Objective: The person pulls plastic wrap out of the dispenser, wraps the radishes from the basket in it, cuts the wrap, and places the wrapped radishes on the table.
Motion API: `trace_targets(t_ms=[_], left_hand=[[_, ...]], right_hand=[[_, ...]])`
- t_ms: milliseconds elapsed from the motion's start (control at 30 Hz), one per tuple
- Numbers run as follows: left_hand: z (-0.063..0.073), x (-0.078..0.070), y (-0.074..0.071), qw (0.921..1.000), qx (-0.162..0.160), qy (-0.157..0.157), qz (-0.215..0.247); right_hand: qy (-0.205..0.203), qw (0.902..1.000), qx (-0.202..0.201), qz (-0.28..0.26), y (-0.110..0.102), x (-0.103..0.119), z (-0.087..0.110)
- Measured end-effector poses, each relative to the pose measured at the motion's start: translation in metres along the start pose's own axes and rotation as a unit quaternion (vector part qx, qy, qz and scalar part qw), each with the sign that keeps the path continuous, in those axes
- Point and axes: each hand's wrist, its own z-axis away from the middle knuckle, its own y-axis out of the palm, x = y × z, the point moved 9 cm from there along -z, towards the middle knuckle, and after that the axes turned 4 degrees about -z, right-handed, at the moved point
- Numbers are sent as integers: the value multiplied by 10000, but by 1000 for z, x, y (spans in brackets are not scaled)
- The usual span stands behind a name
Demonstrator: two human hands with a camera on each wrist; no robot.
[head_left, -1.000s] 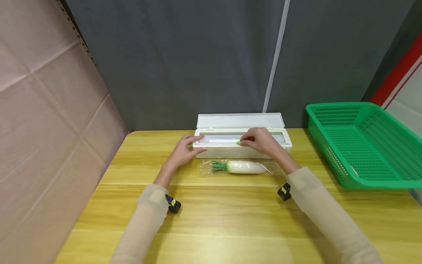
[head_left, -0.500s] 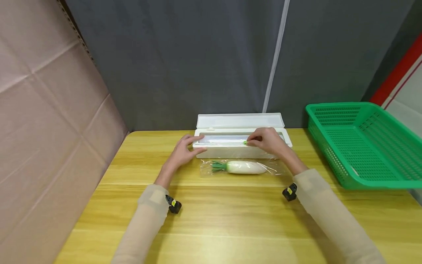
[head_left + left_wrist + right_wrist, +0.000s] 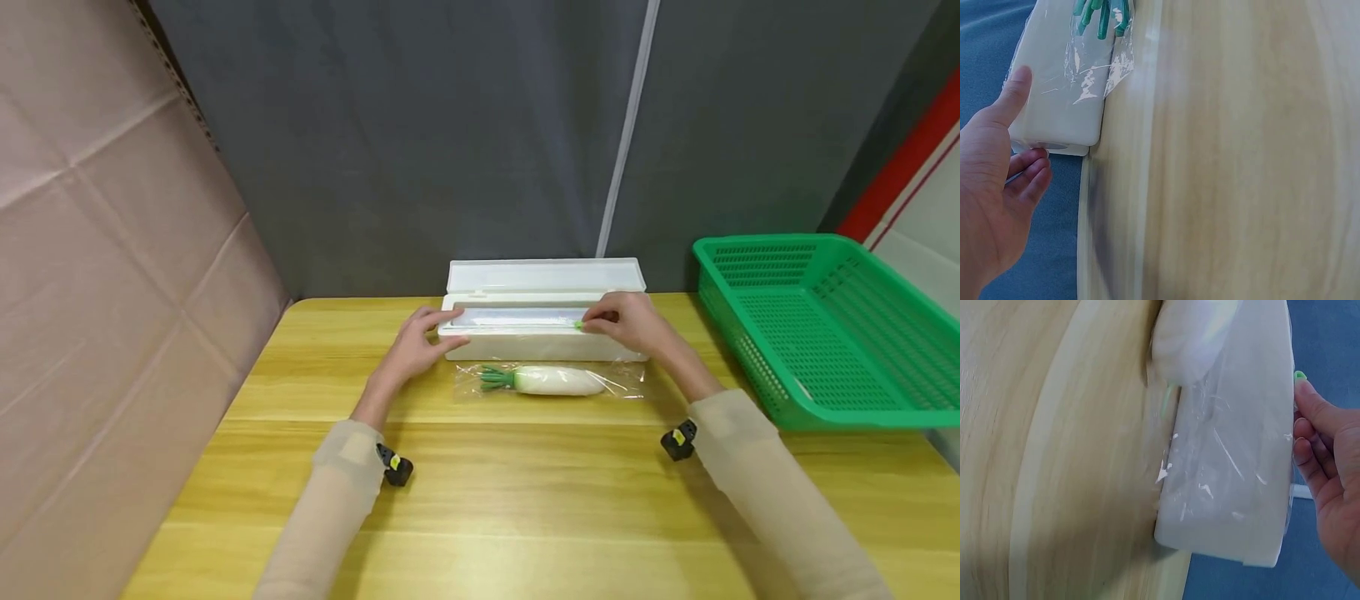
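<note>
A white cling film dispenser [image 3: 525, 347] sits at the table's back edge, its long lid [image 3: 547, 275] tipped back. My left hand [image 3: 415, 343] holds its left end, thumb on the front and fingers at the top; the left wrist view shows the thumb on the white box [image 3: 1063, 115]. Near the right end, my right hand [image 3: 633, 323] pinches a small green slide cutter [image 3: 578, 326] on the track. The right wrist view shows only the tip of this green cutter [image 3: 1300, 375] above the thumb. In front lies a white radish [image 3: 558, 381] with green stems, under clear film [image 3: 626, 385].
A green plastic basket [image 3: 802, 414] stands at the right side of the wooden table [image 3: 517, 492]. Behind the table hangs a dark grey curtain [image 3: 397, 150]. A pale pink cloth [image 3: 112, 275] covers the left side.
My right hand has slid the green cutter rightward along the dispenser's track. My left hand has stayed at the left end, and the radish lies where it was.
</note>
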Motion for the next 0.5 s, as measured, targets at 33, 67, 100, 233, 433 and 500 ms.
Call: trace_targets(t_ms=[33, 67, 100, 233, 433, 500], left_hand=[[0, 0, 0, 10000, 4, 19, 9], [-1, -1, 1, 10000, 7, 31, 12], [-1, 0, 1, 10000, 5, 31, 7], [0, 1, 0, 10000, -23, -23, 23], [-1, 1, 0, 10000, -4, -46, 42], [-2, 2, 1, 10000, 10, -67, 61]], right_hand=[[22, 10000, 6, -10, -1, -2, 1], [41, 10000, 6, -14, -3, -3, 3], [75, 10000, -5, -31, -5, -5, 5], [171, 9998, -74, 21, -13, -12, 12], [298, 9995, -73, 106, -20, -15, 18], [305, 9994, -76, 126, -22, -15, 19]])
